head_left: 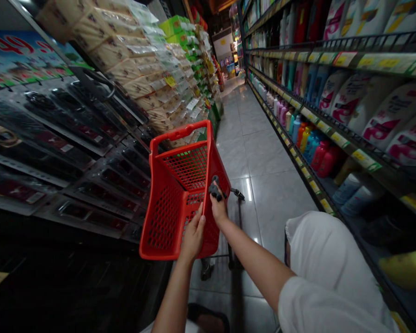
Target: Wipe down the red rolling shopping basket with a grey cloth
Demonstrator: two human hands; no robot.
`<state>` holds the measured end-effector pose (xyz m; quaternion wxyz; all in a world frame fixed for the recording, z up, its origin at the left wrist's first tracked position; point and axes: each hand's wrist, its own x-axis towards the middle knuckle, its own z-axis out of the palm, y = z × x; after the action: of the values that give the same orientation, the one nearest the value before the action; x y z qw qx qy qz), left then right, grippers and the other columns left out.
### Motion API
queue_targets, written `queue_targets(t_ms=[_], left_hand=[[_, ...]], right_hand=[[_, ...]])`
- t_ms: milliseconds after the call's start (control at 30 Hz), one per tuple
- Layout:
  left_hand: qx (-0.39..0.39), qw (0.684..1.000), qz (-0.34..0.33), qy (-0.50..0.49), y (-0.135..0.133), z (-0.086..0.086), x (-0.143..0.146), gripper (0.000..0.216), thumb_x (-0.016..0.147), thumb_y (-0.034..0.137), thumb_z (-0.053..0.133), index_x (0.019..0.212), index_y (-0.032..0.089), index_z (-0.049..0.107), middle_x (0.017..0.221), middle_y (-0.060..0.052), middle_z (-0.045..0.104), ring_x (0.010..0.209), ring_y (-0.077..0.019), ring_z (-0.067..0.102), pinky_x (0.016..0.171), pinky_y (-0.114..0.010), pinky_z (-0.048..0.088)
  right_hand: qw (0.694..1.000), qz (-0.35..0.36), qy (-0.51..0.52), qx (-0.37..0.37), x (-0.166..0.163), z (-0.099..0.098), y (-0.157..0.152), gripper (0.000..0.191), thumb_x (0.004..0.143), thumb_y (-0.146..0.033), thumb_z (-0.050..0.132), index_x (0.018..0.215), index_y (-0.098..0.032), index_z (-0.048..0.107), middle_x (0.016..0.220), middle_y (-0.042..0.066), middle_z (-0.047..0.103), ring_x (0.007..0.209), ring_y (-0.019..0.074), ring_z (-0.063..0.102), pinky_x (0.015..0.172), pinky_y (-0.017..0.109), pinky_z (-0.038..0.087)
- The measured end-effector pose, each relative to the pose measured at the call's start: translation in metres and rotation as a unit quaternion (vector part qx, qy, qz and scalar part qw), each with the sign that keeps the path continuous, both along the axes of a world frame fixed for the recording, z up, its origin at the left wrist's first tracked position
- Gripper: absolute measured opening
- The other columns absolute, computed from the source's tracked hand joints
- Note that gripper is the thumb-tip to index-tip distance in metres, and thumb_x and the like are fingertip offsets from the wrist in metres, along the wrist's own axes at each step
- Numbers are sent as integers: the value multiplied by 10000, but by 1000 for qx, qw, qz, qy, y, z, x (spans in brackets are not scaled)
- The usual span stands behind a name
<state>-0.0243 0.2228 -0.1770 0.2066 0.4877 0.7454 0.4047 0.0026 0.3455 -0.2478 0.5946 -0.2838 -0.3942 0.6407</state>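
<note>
A red plastic shopping basket (177, 155) with perforated walls sits in front of me on a dark wheeled cart frame (230, 259). Nothing lies inside the part of it that shows. My left hand (193, 233) grips the basket's right rim, its thumb along the edge and its fingers partly hidden. Just right of it, against the outer side wall, my right hand (219, 209) is closed around a small lumpy black object (215, 189), whose kind I cannot make out.
Shelves of bottles (333, 92) line the right side, with price labels along the edges. Stacked tissue packs (135, 69) and packaged goods on a rack (65, 115) stand on the left. A tiled floor (266, 189) runs down the aisle. My white-clothed knee (319, 240) is at right.
</note>
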Motion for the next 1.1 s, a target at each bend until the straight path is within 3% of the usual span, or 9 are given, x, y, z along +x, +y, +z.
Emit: queue_targets(t_ms=[100, 200, 267, 533, 667, 767, 867, 1000, 1100], left_hand=[[-10, 1000, 2, -7, -2, 2, 1, 631, 922, 560, 409, 1425, 183, 470, 1510, -85, 437, 1414, -209, 381, 1195, -381, 257], [-10, 1000, 7, -16, -1, 2, 2, 632, 926, 558, 405, 1441, 193, 448, 1510, -76, 438, 1418, -205, 375, 1193, -379, 259], [-7, 1000, 10, -21, 0, 2, 2, 623, 929, 550, 407, 1438, 195, 450, 1512, -73, 434, 1420, -203, 371, 1191, -373, 264], [0, 1000, 9, -29, 5, -1, -1, 623, 920, 532, 426, 1433, 180, 455, 1517, -77, 417, 1426, -209, 355, 1195, -384, 260], [5, 999, 10, -30, 7, 0, 1, 608, 923, 514, 421, 1418, 166, 474, 1516, -79, 418, 1427, -206, 353, 1199, -373, 247], [12, 999, 14, -27, 8, 2, 4, 579, 926, 491, 421, 1403, 172, 495, 1515, -75, 425, 1423, -206, 363, 1203, -379, 238], [17, 999, 18, -32, 9, 3, 5, 574, 924, 482, 427, 1400, 169, 497, 1510, -78, 434, 1418, -214, 375, 1200, -392, 250], [17, 999, 13, -43, 9, 3, 4, 606, 922, 481, 433, 1425, 145, 461, 1516, -91, 419, 1420, -210, 369, 1201, -385, 249], [16, 999, 14, -37, 9, 2, 4, 603, 924, 484, 431, 1426, 151, 460, 1529, -87, 393, 1433, -203, 343, 1205, -376, 233]], right_hand=[[997, 4, -8, -72, -5, -29, 24, 465, 754, -377, 594, 1184, -211, 652, 1337, 50, 626, 1321, 173, 492, 1179, 402, 268], [994, 12, -12, -110, 0, -63, 8, 483, 714, -404, 625, 1143, -186, 667, 1268, 83, 669, 1272, 211, 541, 1152, 456, 309], [993, 16, -9, -119, 3, -72, -11, 487, 719, -418, 622, 1148, -192, 668, 1259, 76, 675, 1253, 213, 554, 1137, 461, 336], [997, 71, 23, -31, 32, -12, -78, 485, 844, -377, 580, 1310, -242, 598, 1455, 26, 518, 1382, 193, 424, 1203, 406, 250], [992, 122, 8, -14, 55, -28, -112, 494, 833, -312, 597, 1326, -285, 589, 1463, 1, 509, 1419, 199, 382, 1225, 417, 205], [991, 105, 10, -79, 53, -42, -111, 510, 785, -336, 617, 1288, -253, 622, 1428, 32, 548, 1395, 228, 419, 1216, 458, 216], [990, 84, 16, -112, 44, -29, -99, 520, 777, -373, 621, 1276, -228, 630, 1431, 45, 545, 1398, 240, 413, 1211, 479, 217], [993, 113, 17, -12, 51, -11, -106, 502, 833, -319, 598, 1334, -281, 584, 1493, -8, 471, 1442, 201, 343, 1229, 427, 187], [991, 130, 5, -8, 61, -25, -123, 510, 832, -285, 597, 1342, -285, 577, 1494, -6, 469, 1437, 212, 355, 1228, 440, 192]])
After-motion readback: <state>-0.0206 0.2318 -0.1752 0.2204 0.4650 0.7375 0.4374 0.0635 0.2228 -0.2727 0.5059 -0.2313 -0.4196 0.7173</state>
